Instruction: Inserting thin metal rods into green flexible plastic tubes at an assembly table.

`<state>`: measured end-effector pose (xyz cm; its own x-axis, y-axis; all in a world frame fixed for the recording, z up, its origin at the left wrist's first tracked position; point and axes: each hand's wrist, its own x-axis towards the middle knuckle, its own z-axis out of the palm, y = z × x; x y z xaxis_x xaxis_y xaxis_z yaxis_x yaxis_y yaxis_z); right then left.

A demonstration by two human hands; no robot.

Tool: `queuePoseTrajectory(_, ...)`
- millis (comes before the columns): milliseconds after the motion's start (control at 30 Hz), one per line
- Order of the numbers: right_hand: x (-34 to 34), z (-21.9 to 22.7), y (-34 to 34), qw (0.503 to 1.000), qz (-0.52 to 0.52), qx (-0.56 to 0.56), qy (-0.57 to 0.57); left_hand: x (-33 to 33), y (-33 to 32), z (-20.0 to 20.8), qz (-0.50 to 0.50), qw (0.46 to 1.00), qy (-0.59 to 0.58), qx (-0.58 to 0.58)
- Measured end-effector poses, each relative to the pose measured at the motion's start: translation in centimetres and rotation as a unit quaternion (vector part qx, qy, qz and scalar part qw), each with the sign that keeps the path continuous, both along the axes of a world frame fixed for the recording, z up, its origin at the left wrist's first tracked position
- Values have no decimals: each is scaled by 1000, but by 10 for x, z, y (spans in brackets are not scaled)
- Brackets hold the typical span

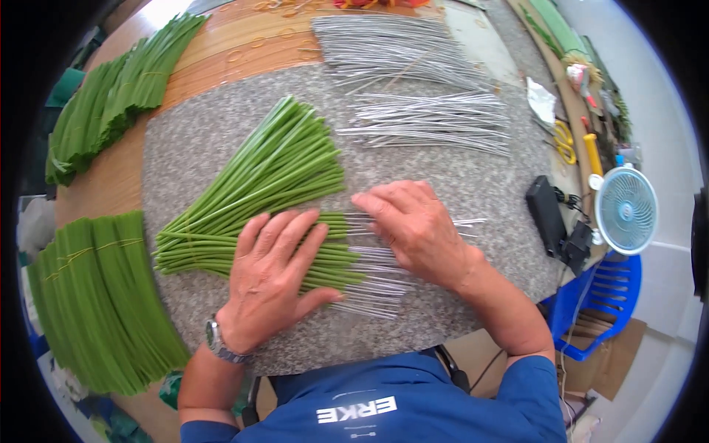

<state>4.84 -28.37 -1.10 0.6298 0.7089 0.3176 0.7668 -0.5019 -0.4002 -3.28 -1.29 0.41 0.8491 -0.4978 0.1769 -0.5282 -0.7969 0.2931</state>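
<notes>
A fanned bundle of thin green plastic stems (269, 151) lies on the grey speckled board, gathered at its left end by a thin band. Silvery wires (377, 284) stick out of the right ends of its lower stems; the upper stems show bare ends. My left hand (273, 284), with a wristwatch (216, 340), rests flat across the lower stems, fingers spread. Just right of the stem ends, my right hand (413, 229) is closed in a pinch on thin wires. Wire tips emerge on its far side; how many it grips is hidden.
Two piles of loose wires (436, 122) lie beyond my hands. Banded green bundles (103, 295) line the left side. On the right are yellow-handled scissors (565, 142), a black power adapter (545, 215), a small blue fan (626, 210) and a blue plastic chair (602, 299).
</notes>
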Motion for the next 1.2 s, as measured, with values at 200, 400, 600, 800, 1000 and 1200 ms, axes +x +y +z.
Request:
queuePoseTrajectory(200, -37, -11, -92, 905, -289, 230, 209, 0, 3, 1, -5, 1000, -2, -18)
queuePoseTrajectory(400, -57, -20, -66, 877, -284, 297, 250, -2, 4, -3, 2, 1000, 14, -10)
queuePoseTrajectory(600, -46, -13, -20, 882, -238, 295, 282, 0, 1, -3, 3, 1000, -1, -24)
queuePoseTrajectory(800, -46, -13, 0, 901, -200, 265, 279, 0, 1, -2, -1, 1000, 3, -23)
queuePoseTrajectory(1000, -15, -3, -29, 948, -188, 177, 186, -1, 3, 0, 12, 1000, 4, -26)
queuePoseTrajectory(1200, 62, -11, -44, 978, -189, 9, -87, -3, 4, 3, -4, 999, 9, -45)
